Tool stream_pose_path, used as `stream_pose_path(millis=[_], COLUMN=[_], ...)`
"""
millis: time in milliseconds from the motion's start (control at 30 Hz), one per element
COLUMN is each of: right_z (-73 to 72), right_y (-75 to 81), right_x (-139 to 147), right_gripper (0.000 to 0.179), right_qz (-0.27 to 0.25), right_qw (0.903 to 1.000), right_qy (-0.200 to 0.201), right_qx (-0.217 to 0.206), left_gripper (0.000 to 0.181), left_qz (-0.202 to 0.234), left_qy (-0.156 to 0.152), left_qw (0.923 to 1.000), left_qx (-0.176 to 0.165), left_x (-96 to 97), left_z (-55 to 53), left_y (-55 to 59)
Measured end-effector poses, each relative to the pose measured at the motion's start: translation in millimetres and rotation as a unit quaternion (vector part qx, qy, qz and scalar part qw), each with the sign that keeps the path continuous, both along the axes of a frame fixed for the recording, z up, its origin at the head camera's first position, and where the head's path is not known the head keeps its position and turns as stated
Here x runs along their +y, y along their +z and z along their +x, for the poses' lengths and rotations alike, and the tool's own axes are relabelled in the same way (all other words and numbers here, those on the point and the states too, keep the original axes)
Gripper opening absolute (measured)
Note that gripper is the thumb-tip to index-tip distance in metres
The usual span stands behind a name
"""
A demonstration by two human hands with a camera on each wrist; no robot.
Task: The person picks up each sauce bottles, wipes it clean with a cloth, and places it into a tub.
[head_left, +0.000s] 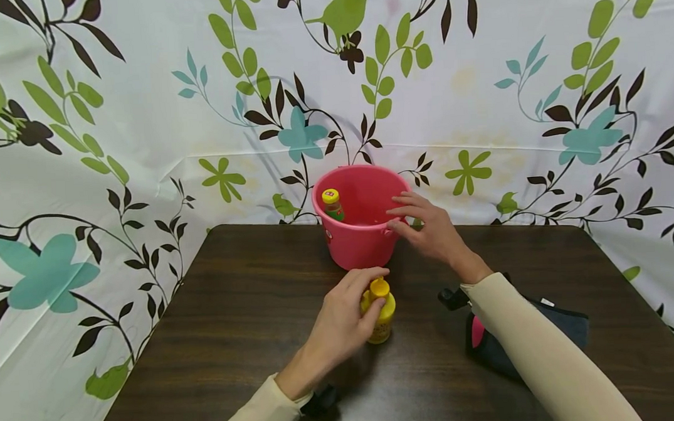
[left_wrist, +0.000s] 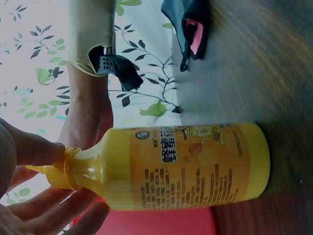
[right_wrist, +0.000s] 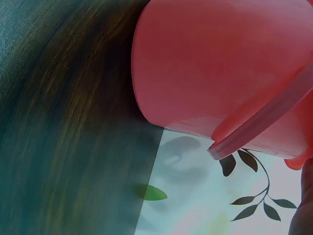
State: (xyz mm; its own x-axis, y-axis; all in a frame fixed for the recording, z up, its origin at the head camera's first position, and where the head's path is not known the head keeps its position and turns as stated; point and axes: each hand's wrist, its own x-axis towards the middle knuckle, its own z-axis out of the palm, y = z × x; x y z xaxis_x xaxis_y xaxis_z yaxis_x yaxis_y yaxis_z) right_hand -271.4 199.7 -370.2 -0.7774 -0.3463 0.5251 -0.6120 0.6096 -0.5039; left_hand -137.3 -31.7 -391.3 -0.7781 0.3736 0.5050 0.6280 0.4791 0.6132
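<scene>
On the table stands a yellow squeeze bottle (head_left: 380, 325), upright, with a yellow spouted cap; its printed label faces the left wrist view. My left hand (head_left: 341, 314) holds it at the neck, thumb (left_wrist: 36, 148) on one side and fingers (left_wrist: 54, 208) on the other. Behind it is a pink bucket (head_left: 361, 247) with a small green bottle (head_left: 334, 210) inside, yellow cap up. My right hand (head_left: 428, 228) is at the bucket's right rim, its fingers spread loosely over the opening. Whether it touches the rim is unclear.
A dark grey cloth pouch (head_left: 562, 320) with black trim and a pink patch lies on the right of the dark wooden table (head_left: 234, 315), partly under the right forearm. Patterned white cloth (head_left: 158, 118) hangs behind the table. The bucket's handle (right_wrist: 264, 115) hangs along its side.
</scene>
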Motion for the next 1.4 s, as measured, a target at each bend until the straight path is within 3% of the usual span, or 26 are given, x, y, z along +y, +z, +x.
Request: stream_pose_path(millis=[400, 667, 833, 967, 1100, 1400], right_z=[-4.3, -3.2, -3.3, -3.4, -2.6, -2.1], right_y=[-4.8, -4.0, -4.4, -4.7, -4.4, -4.7], right_x=[2, 1, 1, 1, 1, 2], right_gripper=[0.032, 0.031, 0.031, 0.031, 0.033, 0.033], right_qz=[-0.09, -0.093, -0.096, -0.095, -0.095, -0.09], right_qw=[0.9959, 0.9956, 0.9954, 0.9955, 0.9954, 0.9959], right_qy=[0.005, 0.008, 0.008, 0.008, 0.006, 0.005], right_qx=[0.004, 0.004, 0.003, 0.002, -0.001, -0.006], left_gripper=[0.04, 0.036, 0.038, 0.04, 0.04, 0.042], left_qz=[0.053, 0.067, 0.076, 0.089, 0.1, 0.127], left_qy=[0.005, 0.02, 0.03, 0.034, 0.036, 0.047], left_qw=[0.9975, 0.9973, 0.9963, 0.9953, 0.9943, 0.9899], left_qx=[-0.046, -0.021, -0.026, -0.019, 0.008, 0.039], left_x=[1.6, 1.0, -0.2, -2.5, -5.7, -13.1], left_z=[-1.0, -1.1, -0.6, 0.7, 2.2, 7.6], left_y=[-1.3, -4.4, -2.9, 4.5, 15.8, 48.9])
